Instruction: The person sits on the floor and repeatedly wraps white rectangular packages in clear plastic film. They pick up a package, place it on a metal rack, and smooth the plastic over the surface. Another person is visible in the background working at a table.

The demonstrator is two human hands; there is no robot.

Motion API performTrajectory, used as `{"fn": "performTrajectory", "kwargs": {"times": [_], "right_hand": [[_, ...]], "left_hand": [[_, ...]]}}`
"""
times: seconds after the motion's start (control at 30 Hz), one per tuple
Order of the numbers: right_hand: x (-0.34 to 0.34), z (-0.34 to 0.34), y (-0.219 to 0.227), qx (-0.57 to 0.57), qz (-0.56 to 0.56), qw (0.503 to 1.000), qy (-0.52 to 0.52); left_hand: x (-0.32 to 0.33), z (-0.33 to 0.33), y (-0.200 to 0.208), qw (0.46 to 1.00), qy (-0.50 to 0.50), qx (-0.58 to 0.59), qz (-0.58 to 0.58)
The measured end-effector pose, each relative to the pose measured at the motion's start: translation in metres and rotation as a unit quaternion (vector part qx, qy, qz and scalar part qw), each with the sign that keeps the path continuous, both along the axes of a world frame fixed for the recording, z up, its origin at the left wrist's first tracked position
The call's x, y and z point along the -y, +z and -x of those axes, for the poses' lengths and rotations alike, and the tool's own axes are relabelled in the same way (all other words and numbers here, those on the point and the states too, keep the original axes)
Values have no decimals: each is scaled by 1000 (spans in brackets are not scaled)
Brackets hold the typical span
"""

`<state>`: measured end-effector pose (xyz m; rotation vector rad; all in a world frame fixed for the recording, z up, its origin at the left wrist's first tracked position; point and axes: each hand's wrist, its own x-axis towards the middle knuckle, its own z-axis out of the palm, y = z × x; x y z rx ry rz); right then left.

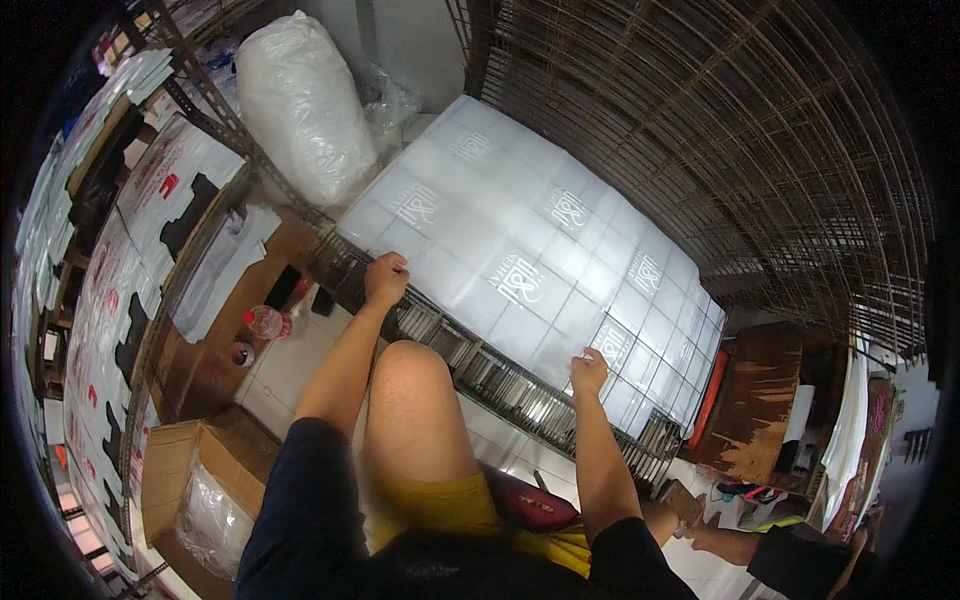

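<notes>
Our printed translucent sheet (455, 262) lies on the lowered trays of the wire drying rack (720, 130); at the rack's near side our left hand (386, 279) and right hand (589, 372), nearly closed, seem to pinch its edge; we're likely positioning it; next calls for even tension.

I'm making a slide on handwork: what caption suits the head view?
Left hand and right hand at the near edge of a translucent printed sheet on a wire rack.

The place looks like a printing workshop: wire racks (700, 130) rise beside a printed translucent sheet (540, 250), stacks of printed white card (200, 150) line the left side, and a bulging plastic sack (300, 110) and open cardboard box (172, 465) sit nearby.
</notes>
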<state>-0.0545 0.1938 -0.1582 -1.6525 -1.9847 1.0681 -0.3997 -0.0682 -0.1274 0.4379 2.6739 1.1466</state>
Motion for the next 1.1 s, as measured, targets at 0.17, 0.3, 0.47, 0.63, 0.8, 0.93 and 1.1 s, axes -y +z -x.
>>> {"fn": "performTrajectory", "kwargs": {"times": [0.17, 0.3, 0.47, 0.63, 0.8, 0.93, 1.1], "right_hand": [[3, 5, 17, 61, -41, 997, 15], [-2, 3, 8, 34, 6, 999, -3], [0, 3, 9, 45, -7, 999, -13], [2, 7, 16, 58, -38, 998, 2], [0, 7, 15, 63, -36, 997, 5], [-2, 5, 10, 65, -20, 998, 2], [1, 7, 11, 79, -5, 997, 3]], "left_hand": [[-6, -5, 13, 1000, 1, 25, 14], [-4, -4, 11, 1000, 11, 11, 2], [-5, -4, 9, 1000, 12, 7, 3], [-5, -2, 7, 1000, 15, 10, 21], [-6, -3, 12, 999, 10, 4, 34], [-8, -2, 14, 999, 13, 21, 46], [-4, 0, 10, 999, 15, 10, 44]]}}
